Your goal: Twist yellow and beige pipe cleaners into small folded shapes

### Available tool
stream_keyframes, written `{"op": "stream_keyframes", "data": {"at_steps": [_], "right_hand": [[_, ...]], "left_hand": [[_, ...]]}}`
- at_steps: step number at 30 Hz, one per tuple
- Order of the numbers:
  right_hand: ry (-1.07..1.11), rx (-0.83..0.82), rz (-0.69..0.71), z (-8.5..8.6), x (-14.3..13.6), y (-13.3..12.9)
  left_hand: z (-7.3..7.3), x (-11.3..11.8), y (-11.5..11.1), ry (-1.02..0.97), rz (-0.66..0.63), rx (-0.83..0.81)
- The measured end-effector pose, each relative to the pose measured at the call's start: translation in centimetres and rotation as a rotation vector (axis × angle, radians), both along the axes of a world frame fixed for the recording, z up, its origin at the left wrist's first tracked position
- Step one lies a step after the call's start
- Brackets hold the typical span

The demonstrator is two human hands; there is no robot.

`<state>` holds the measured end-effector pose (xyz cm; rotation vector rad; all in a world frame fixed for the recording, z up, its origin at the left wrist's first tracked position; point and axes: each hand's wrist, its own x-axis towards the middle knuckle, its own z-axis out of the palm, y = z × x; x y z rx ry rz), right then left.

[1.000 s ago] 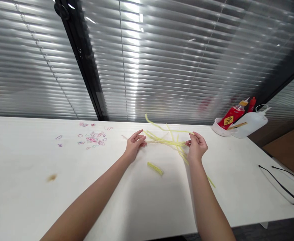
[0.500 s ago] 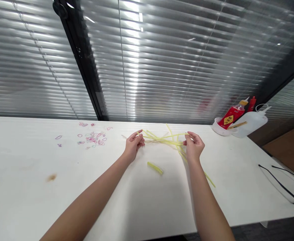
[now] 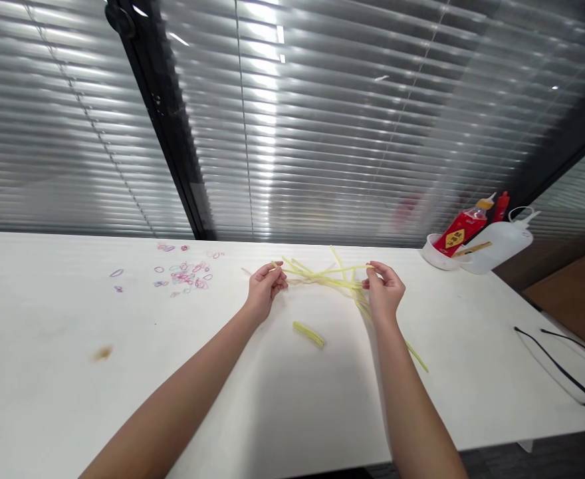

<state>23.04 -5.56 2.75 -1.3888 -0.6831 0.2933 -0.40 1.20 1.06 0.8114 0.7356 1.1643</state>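
Observation:
My left hand [image 3: 267,286] and my right hand [image 3: 383,285] pinch a yellow fuzzy strip, which looks like a pipe cleaner [image 3: 340,271], near its two ends. It stretches between them just over the table. Beneath it lies a loose pile of yellow pipe cleaners [image 3: 326,281], crossing one another at many angles. One long strip [image 3: 416,356] reaches out past my right forearm toward the front. Nearer to me, between my forearms, rests a short yellow bundle [image 3: 308,334]. Fingertip contact is small and partly hidden in both hands.
Small pink and purple rings, like rubber bands [image 3: 187,276], are scattered on the white table [image 3: 48,399] at left. At the back right stand a red bottle [image 3: 459,229], a white tub [image 3: 437,256] and a translucent squeeze bottle [image 3: 502,243]. Black glasses [image 3: 562,366] lie at the right edge.
Both hands have shifted very slightly left with the strip still held between them. The pile, short bundle and other objects stay put.

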Motion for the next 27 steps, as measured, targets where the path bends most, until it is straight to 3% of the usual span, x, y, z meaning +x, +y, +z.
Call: {"op": "stream_keyframes", "data": {"at_steps": [21, 27], "right_hand": [[0.042, 0.033, -0.06, 0.17, 0.31, 0.01], [0.099, -0.048, 0.068, -0.49, 0.64, 0.38]], "left_hand": [[-0.22, -0.27, 0.52, -0.13, 0.11, -0.098], [-0.32, -0.36, 0.61, -0.142, 0.099, -0.091]]}}
